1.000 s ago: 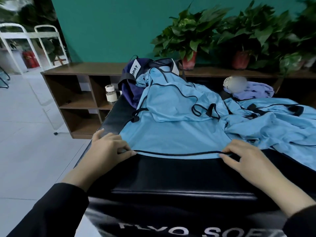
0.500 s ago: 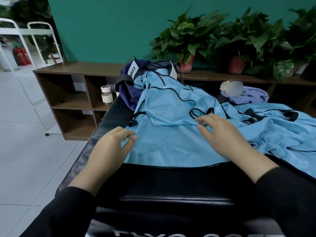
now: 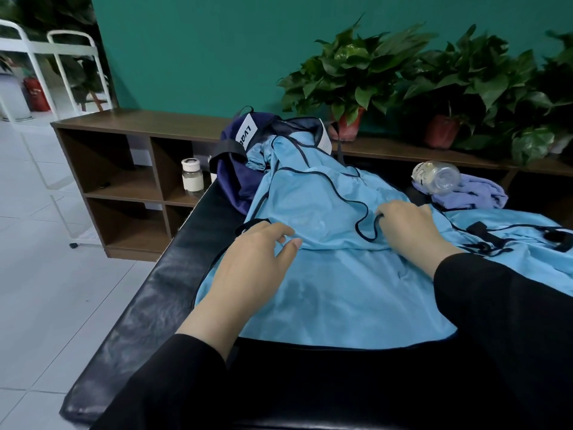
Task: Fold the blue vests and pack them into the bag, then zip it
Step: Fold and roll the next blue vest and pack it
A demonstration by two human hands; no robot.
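Vests (image 3: 325, 212) sprawl over bag (image 3: 235, 178) mouth (bottle (image 3: 437, 177) lying nearby).

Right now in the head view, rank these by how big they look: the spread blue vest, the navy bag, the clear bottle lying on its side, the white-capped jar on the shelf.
1. Blue vest, by far the largest.
2. Navy bag, partly covered by the vest.
3. Clear bottle.
4. White-capped jar.
The bottle and jar look close in size, so their order is unsure.
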